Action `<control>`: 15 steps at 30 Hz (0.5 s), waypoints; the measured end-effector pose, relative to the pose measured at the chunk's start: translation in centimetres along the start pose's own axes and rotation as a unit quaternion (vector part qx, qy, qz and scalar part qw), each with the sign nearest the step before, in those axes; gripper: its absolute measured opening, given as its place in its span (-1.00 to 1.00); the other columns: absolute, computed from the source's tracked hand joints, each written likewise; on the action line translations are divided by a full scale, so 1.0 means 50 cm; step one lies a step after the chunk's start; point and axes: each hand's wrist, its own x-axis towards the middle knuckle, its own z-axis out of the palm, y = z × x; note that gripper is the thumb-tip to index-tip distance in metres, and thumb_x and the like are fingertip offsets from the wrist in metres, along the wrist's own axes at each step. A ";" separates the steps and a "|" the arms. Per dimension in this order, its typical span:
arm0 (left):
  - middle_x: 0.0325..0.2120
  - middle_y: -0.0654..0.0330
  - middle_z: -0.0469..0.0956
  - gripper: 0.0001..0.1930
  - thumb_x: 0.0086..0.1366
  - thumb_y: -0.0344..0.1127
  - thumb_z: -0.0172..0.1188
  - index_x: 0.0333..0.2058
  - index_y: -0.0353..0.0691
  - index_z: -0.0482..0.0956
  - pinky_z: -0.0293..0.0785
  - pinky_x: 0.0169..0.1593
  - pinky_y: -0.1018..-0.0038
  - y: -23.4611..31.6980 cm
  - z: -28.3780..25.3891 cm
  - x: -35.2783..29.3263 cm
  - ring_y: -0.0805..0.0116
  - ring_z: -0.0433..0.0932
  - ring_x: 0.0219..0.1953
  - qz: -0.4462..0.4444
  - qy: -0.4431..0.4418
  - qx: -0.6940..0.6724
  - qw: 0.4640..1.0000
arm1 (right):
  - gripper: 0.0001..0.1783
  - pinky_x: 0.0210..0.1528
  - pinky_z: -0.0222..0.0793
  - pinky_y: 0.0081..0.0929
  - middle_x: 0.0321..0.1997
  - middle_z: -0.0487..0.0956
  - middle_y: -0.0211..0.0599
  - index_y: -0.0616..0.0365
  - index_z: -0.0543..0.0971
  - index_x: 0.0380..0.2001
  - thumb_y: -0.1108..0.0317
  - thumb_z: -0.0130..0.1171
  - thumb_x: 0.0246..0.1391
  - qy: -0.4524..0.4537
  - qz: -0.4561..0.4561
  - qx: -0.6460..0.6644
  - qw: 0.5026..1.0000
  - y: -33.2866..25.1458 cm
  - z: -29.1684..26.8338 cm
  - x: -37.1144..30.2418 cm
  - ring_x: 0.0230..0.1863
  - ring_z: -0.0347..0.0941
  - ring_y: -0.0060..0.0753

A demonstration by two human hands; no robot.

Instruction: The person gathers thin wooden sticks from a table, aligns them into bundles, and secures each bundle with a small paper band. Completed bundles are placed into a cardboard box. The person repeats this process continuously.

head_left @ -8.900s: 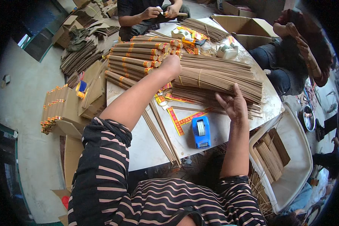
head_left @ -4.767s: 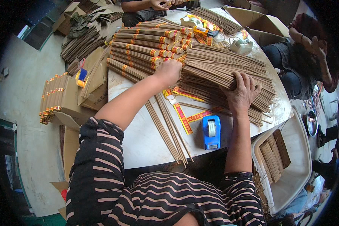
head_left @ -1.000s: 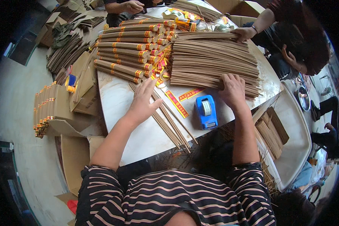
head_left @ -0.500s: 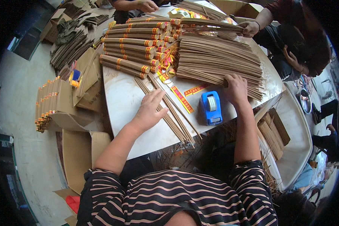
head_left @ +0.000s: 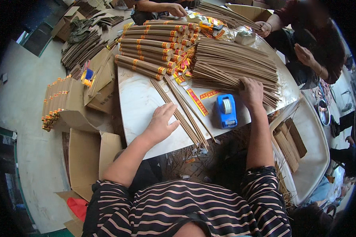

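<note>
My left hand (head_left: 161, 123) rests open, fingers stretched out, over a few loose brown incense sticks (head_left: 186, 122) on the white table. At the near edge of a wide pile of incense sticks (head_left: 237, 59), my right hand (head_left: 252, 93) has its fingers curled round the ends of several sticks (head_left: 217, 74), which lie slantwise across the pile. Between my hands are red and yellow paper strips (head_left: 197, 102) and a blue tape dispenser (head_left: 226, 111), closest to my right hand. My right fingertips are partly hidden.
Banded incense bundles (head_left: 146, 51) are stacked at the table's far left. Cardboard boxes (head_left: 85, 158) stand left of the table (head_left: 140, 106), near more bundles (head_left: 55, 102). A white tub (head_left: 314, 158) is at right. Two co-workers' hands (head_left: 264, 28) reach in at the far side.
My right fingers have closed on several sticks and raised them slightly from the pile. My left hand stays on the loose sticks. A co-worker's sticks have swung farther back. The view has shifted slightly.
</note>
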 end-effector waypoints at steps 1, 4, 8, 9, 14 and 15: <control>0.13 -0.07 0.18 -0.41 0.15 -0.15 0.09 0.11 -0.29 0.22 -0.08 0.26 0.19 0.001 0.003 -0.002 0.05 0.11 0.21 0.002 0.003 0.003 1.000 | -0.66 -0.04 0.16 -0.30 -0.24 0.53 -0.30 -0.02 0.49 -0.26 0.39 0.18 -0.24 -0.009 0.001 -0.011 1.000 -0.001 -0.002 0.000 -0.12 0.40 -0.22; 0.12 -0.07 0.19 -0.42 0.15 -0.16 0.10 0.10 -0.30 0.24 -0.07 0.26 0.20 0.009 0.007 -0.002 0.04 0.12 0.20 0.006 0.013 0.002 1.000 | -0.68 -0.06 0.17 -0.27 -0.31 0.53 -0.36 -0.06 0.49 -0.29 0.42 0.13 -0.25 0.032 0.006 0.006 0.999 -0.005 -0.007 -0.002 -0.15 0.41 -0.25; 0.11 -0.08 0.21 -0.44 0.14 -0.17 0.12 0.08 -0.31 0.27 -0.05 0.26 0.20 0.012 0.010 -0.001 0.04 0.14 0.19 0.015 0.033 -0.009 0.999 | -0.64 -0.06 0.17 -0.27 -0.31 0.52 -0.37 -0.10 0.50 -0.23 0.40 0.13 -0.23 0.022 -0.001 -0.012 1.000 0.000 -0.005 -0.012 -0.14 0.41 -0.25; 0.11 -0.08 0.21 -0.44 0.14 -0.17 0.12 0.08 -0.31 0.27 -0.04 0.25 0.21 0.013 0.010 -0.001 0.05 0.14 0.19 0.017 0.037 -0.011 0.999 | -0.63 -0.06 0.17 -0.27 -0.31 0.52 -0.37 -0.10 0.50 -0.22 0.40 0.13 -0.23 0.026 -0.011 -0.015 0.999 0.004 -0.002 -0.012 -0.14 0.41 -0.25; 0.10 -0.07 0.22 -0.46 0.13 -0.19 0.13 0.06 -0.32 0.30 0.01 0.24 0.24 0.021 0.004 -0.004 0.06 0.16 0.17 0.010 0.044 -0.025 0.999 | -0.65 -0.07 0.17 -0.29 -0.31 0.53 -0.41 -0.11 0.52 -0.22 0.38 0.15 -0.21 0.039 -0.010 -0.010 0.999 -0.001 -0.008 -0.012 -0.15 0.41 -0.28; 0.10 -0.07 0.23 -0.46 0.13 -0.19 0.14 0.06 -0.32 0.30 0.03 0.23 0.25 0.020 0.005 -0.004 0.05 0.17 0.16 0.017 0.050 -0.018 0.998 | -0.67 -0.07 0.17 -0.30 -0.32 0.53 -0.41 -0.11 0.52 -0.23 0.37 0.15 -0.19 0.048 -0.007 -0.010 0.999 -0.002 -0.011 -0.011 -0.16 0.41 -0.29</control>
